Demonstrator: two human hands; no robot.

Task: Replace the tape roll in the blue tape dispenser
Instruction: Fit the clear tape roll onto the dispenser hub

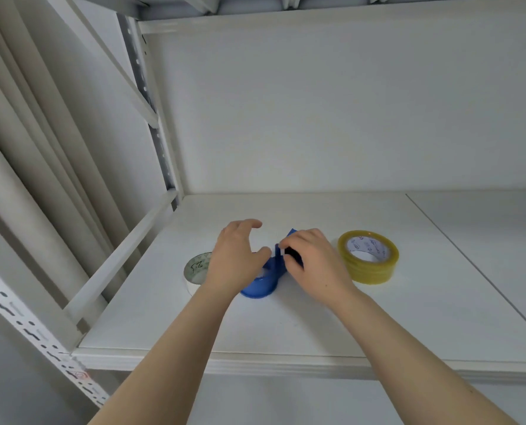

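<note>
The blue tape dispenser [263,285] lies on the white shelf board [286,326], partly hidden under both hands. My right hand [313,262] grips its upper blue part near a black piece. My left hand [235,259] hovers over its round end with fingers spread and curved, thumb touching the blue plastic. A white tape roll [195,269] with handwriting on its core lies just left of my left hand. A yellowish clear tape roll [368,256] lies flat to the right of my right hand.
The shelf has a white back wall [317,118] and a perforated metal upright [151,118] at the left. A seam [470,265] splits the board on the right. Pale curtain folds [25,148] hang at the far left.
</note>
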